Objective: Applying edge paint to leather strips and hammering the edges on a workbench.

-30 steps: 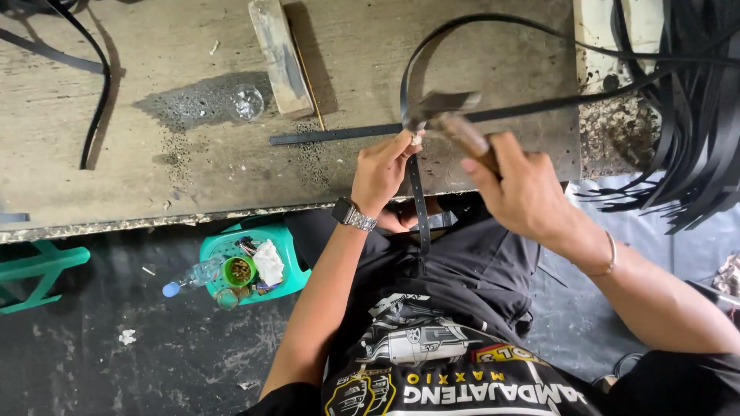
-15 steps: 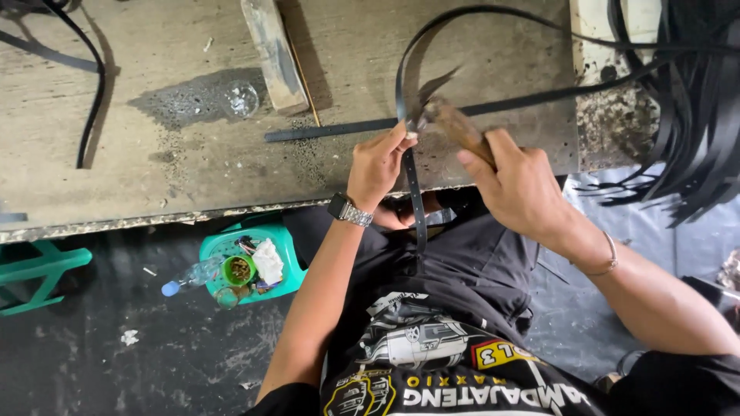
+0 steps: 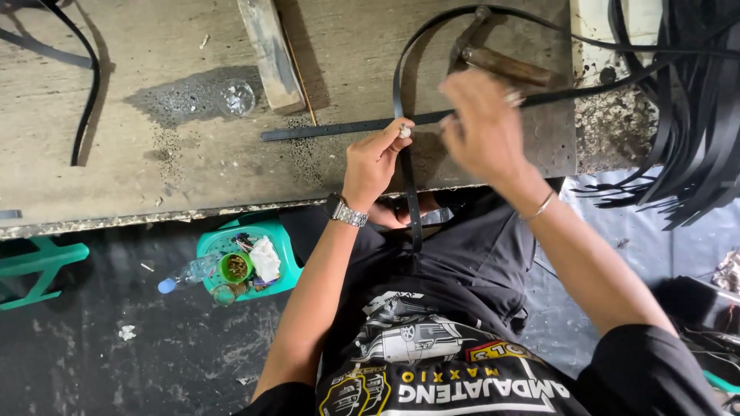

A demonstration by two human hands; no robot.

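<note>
Item: left hand [image 3: 375, 158], wearing a metal wristwatch [image 3: 346, 212], is pinching a black strap [image 3: 407, 192] together with a small silvery fitting [image 3: 404, 131] at the fingertips; the strap is looping away over the desk [image 3: 154, 177] beyond this hand and trailing down towards the lap below it. Item: right hand [image 3: 482, 127], just beside the left, is showing blurred and half-curled; whether it is holding anything cannot be told. Item: a wooden-handled tool [image 3: 505, 65] is lying on the desk just beyond the right hand, apart from it. Item: a long punched black strip [image 3: 339, 129] is lying flat across the desk, passing under the left fingertips. Item: a wooden block [image 3: 270, 54] is resting well off to the outer side of the left hand. Item: a bundle of black straps [image 3: 686, 115] is hanging to the outer side of the right hand. Risk, as judged: the small fitting is looking likely to slip from the pinch and drop off the desk edge, the grip being only fingertips
</note>
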